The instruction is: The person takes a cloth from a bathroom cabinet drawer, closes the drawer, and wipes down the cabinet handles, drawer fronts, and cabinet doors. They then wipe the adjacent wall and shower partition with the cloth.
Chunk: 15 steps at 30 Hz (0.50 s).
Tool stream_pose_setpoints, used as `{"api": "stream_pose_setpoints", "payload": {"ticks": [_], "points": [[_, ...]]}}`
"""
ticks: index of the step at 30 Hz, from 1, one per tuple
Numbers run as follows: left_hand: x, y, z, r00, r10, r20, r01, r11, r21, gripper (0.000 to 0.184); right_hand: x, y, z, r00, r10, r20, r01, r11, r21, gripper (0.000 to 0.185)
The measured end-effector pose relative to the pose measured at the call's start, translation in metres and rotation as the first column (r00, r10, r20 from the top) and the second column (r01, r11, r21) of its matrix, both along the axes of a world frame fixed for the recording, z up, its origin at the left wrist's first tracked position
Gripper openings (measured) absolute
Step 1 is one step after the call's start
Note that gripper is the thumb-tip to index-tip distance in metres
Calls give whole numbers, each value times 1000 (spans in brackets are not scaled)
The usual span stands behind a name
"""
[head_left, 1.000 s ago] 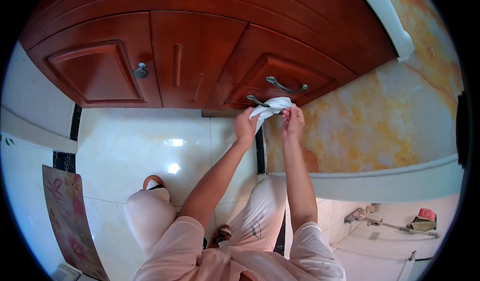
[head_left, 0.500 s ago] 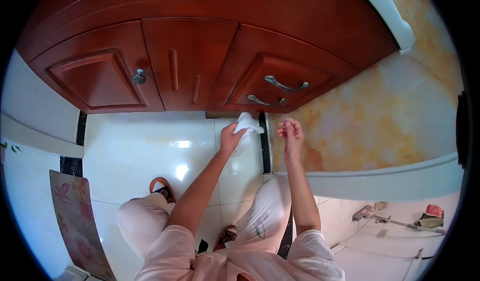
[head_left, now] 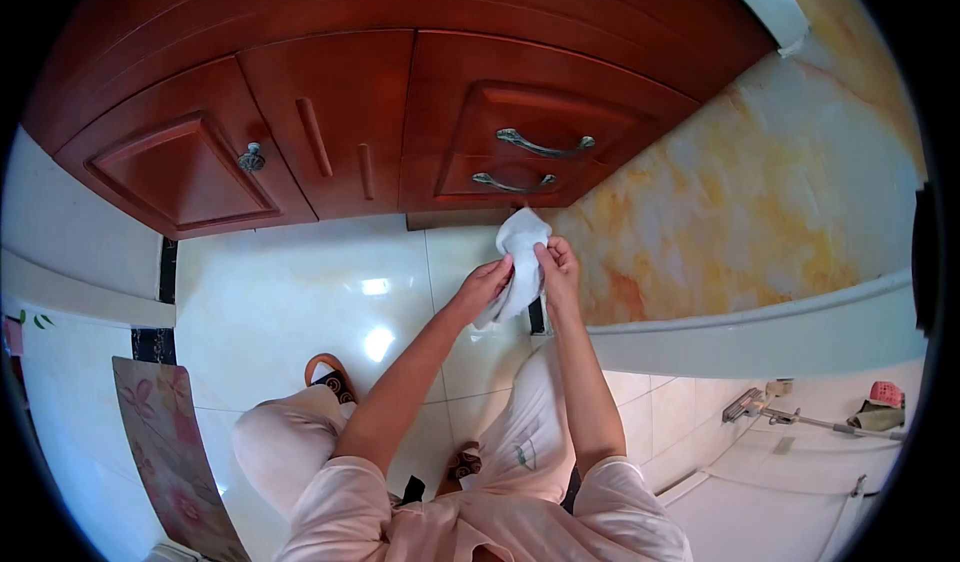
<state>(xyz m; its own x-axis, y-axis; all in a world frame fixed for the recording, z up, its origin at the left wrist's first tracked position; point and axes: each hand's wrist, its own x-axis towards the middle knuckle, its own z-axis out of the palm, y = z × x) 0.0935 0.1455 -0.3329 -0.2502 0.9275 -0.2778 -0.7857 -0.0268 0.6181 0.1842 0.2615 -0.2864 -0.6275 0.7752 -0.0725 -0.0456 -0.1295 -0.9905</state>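
A white cloth (head_left: pixel 522 267) is stretched between my two hands, just in front of the cabinet's lower edge. My left hand (head_left: pixel 487 284) pinches its left side, thumb on top. On the opposite side, my right hand (head_left: pixel 559 265) grips the cloth between thumb and bent fingers. Part of the cloth hangs down below the left fingers. Right above it is the reddish-brown wooden cabinet (head_left: pixel 355 82), with two metal drawer handles (head_left: pixel 545 145) nearest to my hands.
A round knob (head_left: pixel 252 157) is on the left cabinet door. Marble-patterned wall panel (head_left: pixel 720 212) rises at the right. Glossy white tiles (head_left: pixel 300 292) cover the floor. A floral mat (head_left: pixel 170 442) lies at the left, and a long-handled mop (head_left: pixel 770 410) is at the lower right.
My right hand, apart from the cloth before, has taken hold of its right side. My left hand has moved slightly right, and the cloth is spread out more. The view has shifted a little.
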Motion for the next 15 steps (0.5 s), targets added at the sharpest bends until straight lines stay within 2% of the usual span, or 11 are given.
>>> {"api": "stream_pose_setpoints", "payload": {"ticks": [3, 6, 7, 8, 11, 12, 15], "points": [[9, -2, 6, 991, 79, -111, -78, 997, 15, 32, 2, -4, 11, 993, -15, -118, 14, 1000, -7, 7], [2, -4, 6, 992, 88, -95, -94, 993, -71, 32, 8, -6, 28, 977, -71, -201, 62, 997, -49, 4], [-4, -5, 6, 986, 45, -163, -60, 994, -91, 32, 10, -2, 31, 970, -96, -224, 84, 995, -62, 3], [-12, -6, 6, 973, 1, -231, -28, 993, -113, 32, 14, 6, 29, 969, -136, -206, 115, 987, -109, 3], [-30, -9, 30, 928, -108, -358, 43, 982, -185, 31, 25, 34, 8, 991, -76, -115, 60, 989, -137, 9], [-33, -9, 38, 912, -138, -385, 60, 976, -207, 31, 28, 39, 6, 995, -84, 48, 86, 996, -35, 17], [-38, -8, 43, 972, 9, -233, -39, 992, -122, 31, 36, 37, -2, 988, -107, 107, 69, 950, 305, 32]]}}
